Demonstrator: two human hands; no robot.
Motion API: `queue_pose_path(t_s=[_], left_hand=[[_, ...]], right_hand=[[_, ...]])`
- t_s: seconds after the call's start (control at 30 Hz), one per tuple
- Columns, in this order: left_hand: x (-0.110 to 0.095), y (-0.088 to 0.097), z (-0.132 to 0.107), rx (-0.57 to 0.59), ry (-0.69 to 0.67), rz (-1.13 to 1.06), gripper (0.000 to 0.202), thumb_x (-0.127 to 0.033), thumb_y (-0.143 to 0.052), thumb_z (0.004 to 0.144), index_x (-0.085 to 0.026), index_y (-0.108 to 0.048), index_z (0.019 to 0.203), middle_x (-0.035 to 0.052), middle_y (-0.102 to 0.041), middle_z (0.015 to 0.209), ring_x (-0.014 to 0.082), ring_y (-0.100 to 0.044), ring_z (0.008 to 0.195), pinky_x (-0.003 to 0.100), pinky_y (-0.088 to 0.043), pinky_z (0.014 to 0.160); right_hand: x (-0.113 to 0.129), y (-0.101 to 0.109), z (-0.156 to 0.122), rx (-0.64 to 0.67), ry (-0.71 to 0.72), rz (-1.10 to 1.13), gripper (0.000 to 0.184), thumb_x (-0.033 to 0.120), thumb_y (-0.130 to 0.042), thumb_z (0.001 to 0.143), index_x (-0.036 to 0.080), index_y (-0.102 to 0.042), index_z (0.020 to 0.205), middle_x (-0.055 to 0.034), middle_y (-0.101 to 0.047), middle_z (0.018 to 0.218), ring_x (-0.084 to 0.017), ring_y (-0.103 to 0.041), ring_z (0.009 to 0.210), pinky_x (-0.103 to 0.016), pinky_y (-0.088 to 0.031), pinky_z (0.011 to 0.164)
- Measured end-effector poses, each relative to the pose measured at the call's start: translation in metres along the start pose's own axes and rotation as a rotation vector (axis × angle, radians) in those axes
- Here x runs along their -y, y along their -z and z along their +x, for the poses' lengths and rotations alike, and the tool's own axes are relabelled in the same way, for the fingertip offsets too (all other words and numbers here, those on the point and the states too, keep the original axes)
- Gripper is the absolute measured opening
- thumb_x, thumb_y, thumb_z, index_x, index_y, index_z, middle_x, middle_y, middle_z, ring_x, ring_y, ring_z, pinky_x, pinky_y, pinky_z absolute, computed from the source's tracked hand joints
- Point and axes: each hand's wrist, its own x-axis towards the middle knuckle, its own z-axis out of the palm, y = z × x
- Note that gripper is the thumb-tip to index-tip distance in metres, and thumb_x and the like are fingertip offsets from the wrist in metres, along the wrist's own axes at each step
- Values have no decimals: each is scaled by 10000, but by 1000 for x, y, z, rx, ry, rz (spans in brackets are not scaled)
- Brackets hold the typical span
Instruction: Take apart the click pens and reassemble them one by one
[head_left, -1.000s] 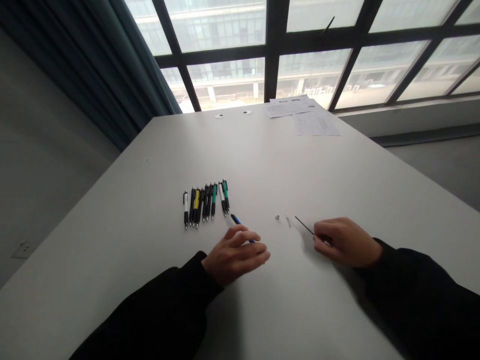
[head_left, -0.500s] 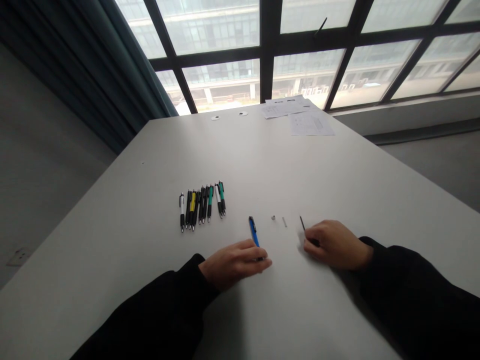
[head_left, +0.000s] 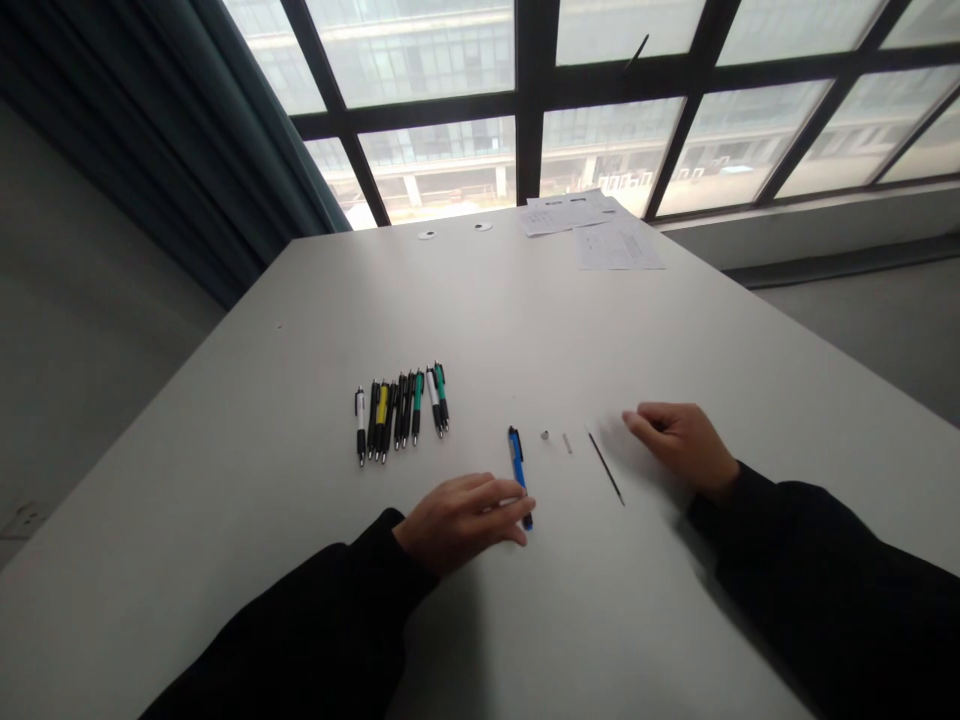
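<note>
The left hand [head_left: 456, 518] is extended, fingers loosely parted over the blue pen [head_left: 517, 462], the right hand [head_left: 681, 447] held curled and clenched beside the refill [head_left: 606, 467].

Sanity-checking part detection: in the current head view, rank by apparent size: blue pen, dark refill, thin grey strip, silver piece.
1. Blue pen
2. Dark refill, much thinner
3. Thin grey strip and silver piece: too alike to rank; strip longer, piece wider

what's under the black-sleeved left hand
Under the left hand, a slim blue and black pen passes beneath the fingers, both ends showing. Its covered stretch and anything else beneath are hidden.
</note>
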Motion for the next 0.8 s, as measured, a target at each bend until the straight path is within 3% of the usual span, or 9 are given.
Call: queue_pose_path(t_s=[0.07, 0.2, 0.33, 0.43, 0.5, 0.6, 0.7, 0.8], left_hand=[[1, 1, -2, -52, 76, 46, 134, -256, -608, 929, -161, -641, 1018, 35, -692, 864, 112, -639, 705, 228, -549, 633], [3, 0, -5, -50, 181, 101, 102, -211, -564, 946, -169, -655, 965, 17, -676, 822, 88, -616, 658, 193, -514, 606], [4, -2, -5, -10, 167, 134, 142, -156, -520, 956, -162, -655, 998, 23, -675, 853, 96, -611, 680, 199, -503, 603], [5, -2, -4, 17, 123, 167, 282, -68, -449, 956, -173, -641, 1136, 54, -686, 978, 130, -620, 777, 244, -523, 664], [6, -2, -3, 67, 102, 159, 384, -32, -410, 954, -201, -611, 1233, 77, -668, 1141, 165, -615, 910, 301, -535, 772], [7, -2, -3, 153, 111, 109, 411, -40, -411, 958, -222, -590, 1280, 75, -618, 1288, 201, -572, 1060, 353, -510, 887], [8, -3, -4, 180, 154, 78, 344, -57, -434, 961, -205, -628, 1203, 70, -632, 1261, 206, -555, 1073, 349, -494, 890], [7, -6, -5, 132, 181, 88, 249, -77, -470, 957, -186, -657, 1080, 73, -658, 1189, 212, -547, 1063, 355, -473, 891]], right_hand=[[-7, 1, 5, -66, -41, 2, 467, 452, -480, 879, 211, -268, 540, 41, -247, 527, -101, -282, 499, -262, -237, 491], [-8, -2, 7, 2, 12, -44, 462, 441, -498, 888, 204, -302, 543, 44, -280, 517, -101, -290, 504, -259, -259, 499], [-5, -5, 4, 50, 74, -119, 458, 413, -515, 899, 195, -352, 531, 48, -309, 499, -97, -289, 493, -264, -261, 508], [-5, -2, 3, 65, 131, -54, 345, 386, -557, 894, 186, -514, 617, 31, -437, 552, -103, -371, 506, -254, -330, 521], [-3, 2, 3, 165, 245, 31, 205, 353, -580, 895, 173, -648, 824, -22, -587, 751, -102, -444, 538, -251, -391, 542], [2, 8, 0, 377, 381, 112, 218, 308, -562, 921, 193, -709, 1033, -85, -616, 1016, -95, -506, 590, -248, -438, 570], [8, 12, -2, 505, 403, 103, 222, 246, -549, 926, 202, -733, 1042, -86, -626, 995, -125, -582, 711, -252, -471, 658], [10, 14, -2, 540, 395, 47, 190, 218, -562, 912, 193, -742, 966, -77, -646, 937, -144, -611, 766, -256, -474, 716]])
